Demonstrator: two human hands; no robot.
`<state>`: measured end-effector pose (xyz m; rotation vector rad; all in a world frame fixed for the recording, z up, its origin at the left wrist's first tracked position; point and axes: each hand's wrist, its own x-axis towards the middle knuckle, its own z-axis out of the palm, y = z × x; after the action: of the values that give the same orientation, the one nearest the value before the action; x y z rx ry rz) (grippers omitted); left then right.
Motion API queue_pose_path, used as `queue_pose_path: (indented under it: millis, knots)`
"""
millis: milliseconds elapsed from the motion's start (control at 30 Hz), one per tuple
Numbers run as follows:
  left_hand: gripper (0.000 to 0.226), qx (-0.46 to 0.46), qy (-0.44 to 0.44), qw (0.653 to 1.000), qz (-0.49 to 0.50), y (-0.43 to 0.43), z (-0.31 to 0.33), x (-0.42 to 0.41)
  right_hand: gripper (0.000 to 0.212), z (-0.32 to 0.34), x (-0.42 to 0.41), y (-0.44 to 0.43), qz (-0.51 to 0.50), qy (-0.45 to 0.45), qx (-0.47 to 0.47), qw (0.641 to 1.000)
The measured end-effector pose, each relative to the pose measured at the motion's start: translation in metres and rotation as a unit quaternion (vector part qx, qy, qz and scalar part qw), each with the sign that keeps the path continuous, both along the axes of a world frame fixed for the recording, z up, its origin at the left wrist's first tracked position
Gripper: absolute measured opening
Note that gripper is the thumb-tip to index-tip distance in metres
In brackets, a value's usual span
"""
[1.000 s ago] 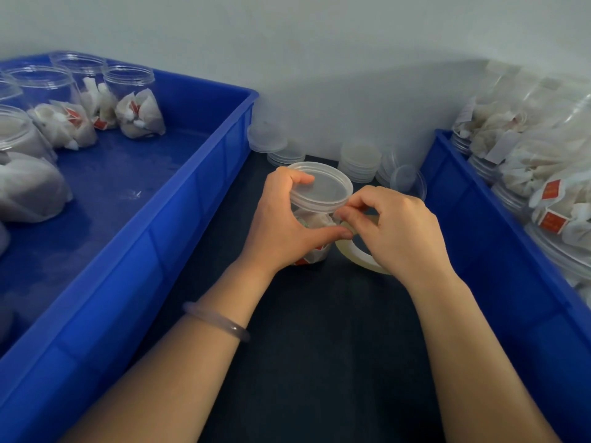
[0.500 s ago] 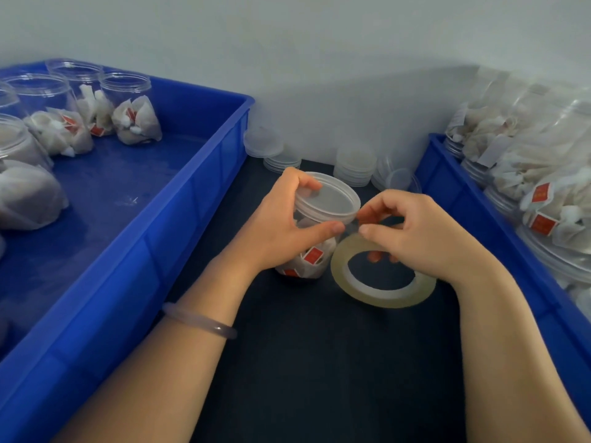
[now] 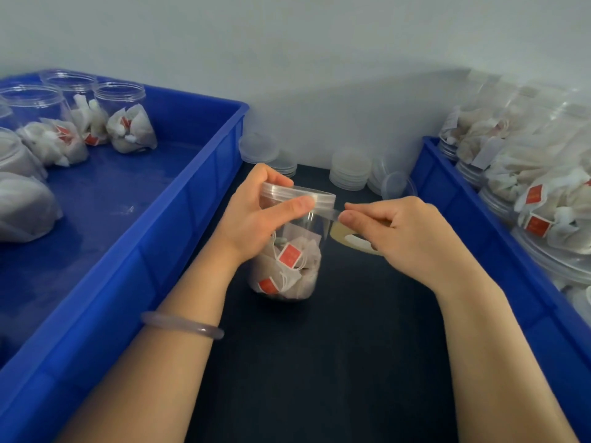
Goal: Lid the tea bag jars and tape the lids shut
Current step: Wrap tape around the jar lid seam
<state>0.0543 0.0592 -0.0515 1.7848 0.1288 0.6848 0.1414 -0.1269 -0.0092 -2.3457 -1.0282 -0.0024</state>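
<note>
Tape strip (image 3: 336, 215) now reaches the lid (image 3: 319, 199): my left hand (image 3: 252, 222) grips the jar (image 3: 287, 266), my right hand (image 3: 406, 231) clutches the tape roll (image 3: 348, 239); sealing's begun.

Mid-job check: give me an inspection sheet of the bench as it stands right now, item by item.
Surface: dark mat between two blue bins.
Job's things: jar of tea bags rests on the mat, lid on; tape strip runs from the lid's rim to the tape roll.
Clutter: stacks of spare lids by the wall.
Grips: left hand grips the lid, thumb on its rim; right hand holds the tape roll and pinches the strip.
Cables: nothing seen.
Surroundings: left bin holds open jars; right bin holds piled jars; grey wall behind.
</note>
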Motion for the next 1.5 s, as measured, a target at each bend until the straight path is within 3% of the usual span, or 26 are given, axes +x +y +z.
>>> queue_pose_path:
  millis: [133,333,533,633,700,833,967,1167,1267,1400,1500]
  knots:
    - [0.032,-0.048,0.019,0.998,-0.044,-0.001,0.000,0.001,0.075,-0.004,0.000,0.006,-0.019,0.010,0.026,0.999]
    - [0.048,-0.137,-0.014,0.982,-0.132,0.001,0.004,-0.006,0.077,-0.004,-0.004,0.012,0.005,-0.042,0.028,0.999]
    - [0.081,-0.196,0.001,0.962,-0.192,-0.002,0.006,-0.007,0.048,-0.004,-0.007,0.015,0.077,0.086,0.066,0.991]
    - [0.062,-0.188,-0.006,0.959,-0.214,-0.008,0.007,-0.005,0.037,0.002,-0.008,0.011,0.091,0.092,0.098,0.987]
    - [0.052,-0.201,-0.010,0.959,-0.201,-0.010,0.009,-0.005,0.033,0.008,-0.007,0.005,0.096,0.087,0.077,0.989]
    - [0.050,-0.192,0.012,0.973,-0.128,-0.002,0.006,-0.006,0.063,0.021,-0.002,-0.014,0.066,0.092,0.032,0.993]
    - [0.051,-0.172,0.031,0.979,-0.101,-0.002,0.004,-0.006,0.056,0.032,-0.008,-0.022,0.044,0.063,0.052,0.996]
    - [0.060,-0.172,0.011,0.979,-0.109,-0.003,0.007,-0.006,0.069,0.031,-0.005,-0.020,0.018,0.085,0.018,0.996]
    - [0.062,-0.179,0.007,0.979,-0.102,-0.002,0.006,-0.005,0.068,0.031,-0.002,-0.021,0.037,0.119,0.016,0.992]
    - [0.060,-0.181,0.006,0.979,-0.090,0.000,0.005,-0.005,0.046,0.033,-0.004,-0.021,0.077,0.162,0.034,0.983]
    - [0.057,-0.173,-0.002,0.983,-0.058,0.000,0.007,-0.004,0.047,0.037,-0.008,-0.022,0.074,0.170,0.025,0.982]
